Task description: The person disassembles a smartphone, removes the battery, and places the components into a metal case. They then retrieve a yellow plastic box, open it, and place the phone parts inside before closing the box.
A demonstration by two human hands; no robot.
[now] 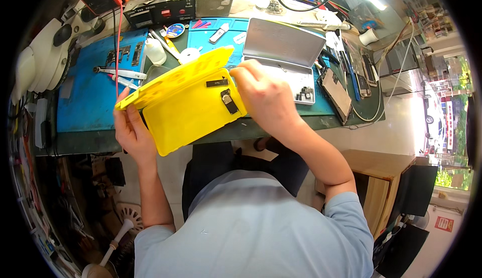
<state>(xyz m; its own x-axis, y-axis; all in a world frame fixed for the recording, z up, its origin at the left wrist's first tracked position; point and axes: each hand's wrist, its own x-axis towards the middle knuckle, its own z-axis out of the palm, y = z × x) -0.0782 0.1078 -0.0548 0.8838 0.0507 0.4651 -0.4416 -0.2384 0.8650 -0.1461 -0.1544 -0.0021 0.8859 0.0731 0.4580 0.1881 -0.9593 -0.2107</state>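
Observation:
A yellow plastic case (186,115) hangs over the near edge of the bench, its lid (181,74) raised partway. My left hand (133,130) grips its left end, thumb and fingers closed around the lid and base edge. At the right end my right hand (263,94) has its fingers bent in against the case's edge; their tips are partly hidden. Inside the base lie a small black strip-shaped part (217,83) and a black part with a silvery patch (229,101). Just beyond my right hand an opened grey metal tin (283,39) holds small dark pieces (304,93).
Blue mats (80,112) cover the bench. A white bottle (155,52), tweezers (120,72) and a solder spool (175,30) lie left of centre. A white microscope (42,59) stands far left. Phone parts (335,94) and a looping cable (384,108) are at the right.

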